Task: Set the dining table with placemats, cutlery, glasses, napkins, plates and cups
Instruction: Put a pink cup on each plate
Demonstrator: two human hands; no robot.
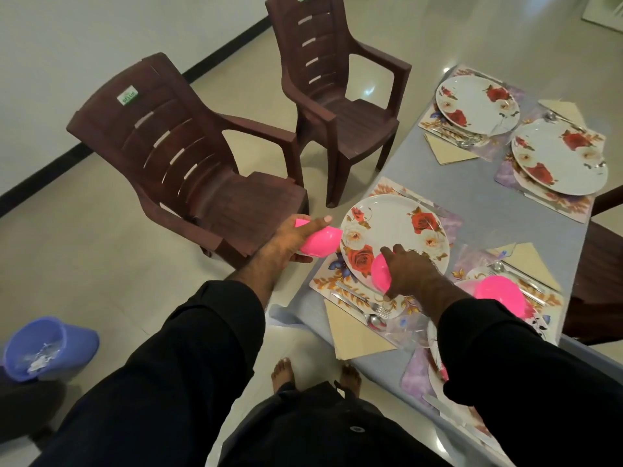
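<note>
My left hand (292, 239) grips a pink cup (320, 241) in the air just off the table's left edge. My right hand (409, 267) holds a second pink cup (381, 271) over the near rim of a rose-patterned plate (394, 230). That plate sits on a floral placemat (323, 281) with a knife, fork and spoon (365, 310) and a beige napkin (354, 335) beside it. A third pink cup (500, 294) stands on the place setting to the right. Two more rose plates (475, 104) (559, 158) lie on mats farther along the table.
The table has a grey-blue cloth (478, 197). Two brown plastic chairs (188, 170) (337, 96) stand on the tiled floor to its left, and a dark chair (600, 264) sits at the right edge. A blue tub (43, 348) is at lower left. My bare feet (283, 372) are by the table corner.
</note>
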